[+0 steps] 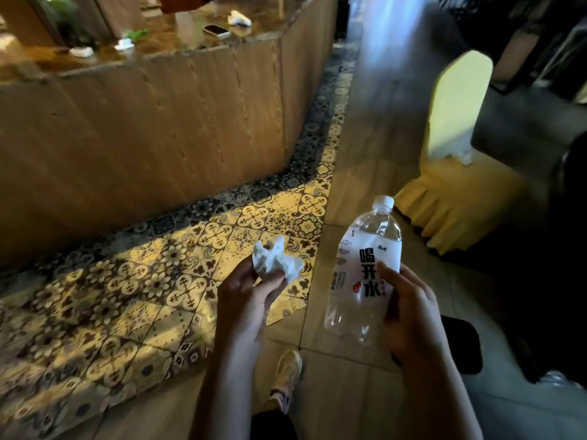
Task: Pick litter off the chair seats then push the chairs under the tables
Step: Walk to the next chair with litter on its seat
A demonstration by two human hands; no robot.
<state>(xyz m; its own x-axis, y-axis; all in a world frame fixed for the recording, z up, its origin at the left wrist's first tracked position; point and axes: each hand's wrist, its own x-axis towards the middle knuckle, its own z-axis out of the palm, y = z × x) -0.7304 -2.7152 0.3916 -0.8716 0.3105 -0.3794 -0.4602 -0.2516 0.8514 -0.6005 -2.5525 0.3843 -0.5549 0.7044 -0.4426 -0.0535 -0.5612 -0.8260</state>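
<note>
Both grips are full, left hand (244,300) pinching a crumpled tissue (277,262) and right hand (409,315) wrapped round a clear water bottle (365,268) at lower centre, so litter-picking looks underway; next likely dumping these, then the yellow-covered chair (451,173) at right.

The bottle (365,274) is clear glossy plastic with a smooth white label. The tissue (276,262) is soft crumpled paper. The far right chair (451,160) wears matt yellow cloth. The left counter (143,122) looks rough-grained wood.
</note>
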